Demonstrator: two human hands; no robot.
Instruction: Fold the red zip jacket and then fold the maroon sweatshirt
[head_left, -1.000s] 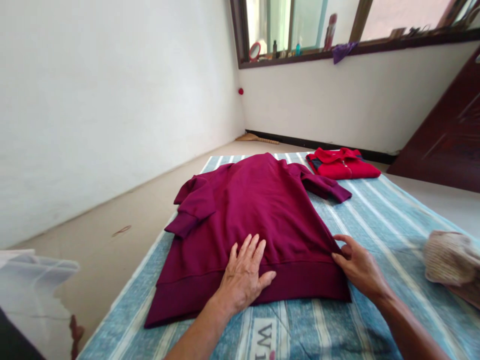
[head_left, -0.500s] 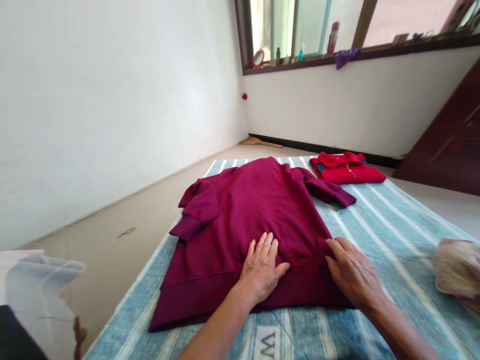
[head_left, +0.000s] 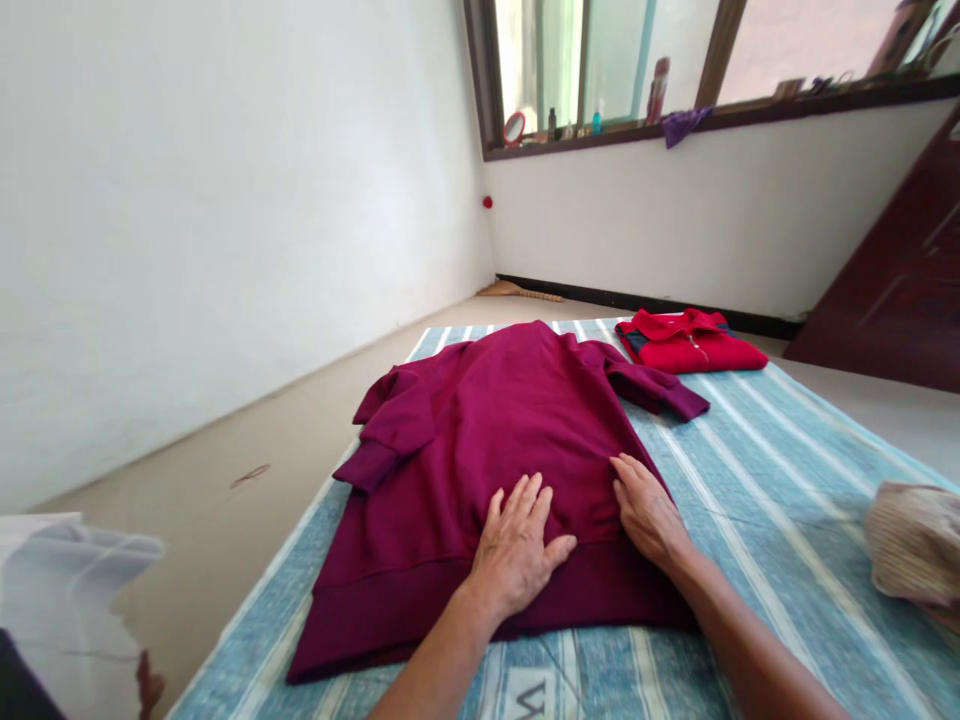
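A maroon sweatshirt [head_left: 480,430] lies spread on the bed, its hem toward me and its sleeves out at both sides. My left hand [head_left: 517,545] rests flat on its lower middle, fingers apart. Near the garment's right edge, just above the hem band, my right hand [head_left: 649,510] lies on the cloth with fingers stretched out and fairly close together. Neither hand grips the fabric. The left sleeve is bent and bunched, while the right sleeve points outward.
A folded red zip-collar top [head_left: 694,345] lies at the far right of the blue striped sheet [head_left: 750,460]. A beige bundled cloth [head_left: 911,550] sits at the right edge. White translucent material [head_left: 67,590] shows at lower left. Small items stand on the windowsill [head_left: 570,143].
My right hand has moved left and slightly up from the sweatshirt's right edge onto its front. The left hand stays in about the same place. The view has shifted slightly.
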